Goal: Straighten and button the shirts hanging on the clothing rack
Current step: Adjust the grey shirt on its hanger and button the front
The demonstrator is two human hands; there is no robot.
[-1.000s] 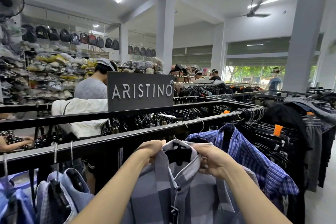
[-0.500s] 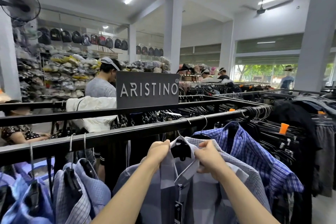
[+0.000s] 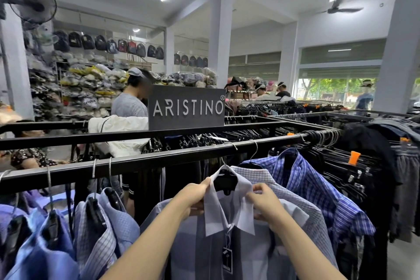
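Both bare forearms extend forward and upward from the lower edge of view, converging, with the left hand (image 3: pixel 195 195) closed in a pinch, fingertips uppermost and thumb beneath, and the right hand (image 3: pixel 266 203) level with it, close beside, fingers curled inward into a closed grasp.

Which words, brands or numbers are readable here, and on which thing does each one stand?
"ARISTINO", with an ® mark: dark sign on the rack.
Hang tag on the grey shirt: too small to read.
Print on a bagged item on the shelves: blurred.
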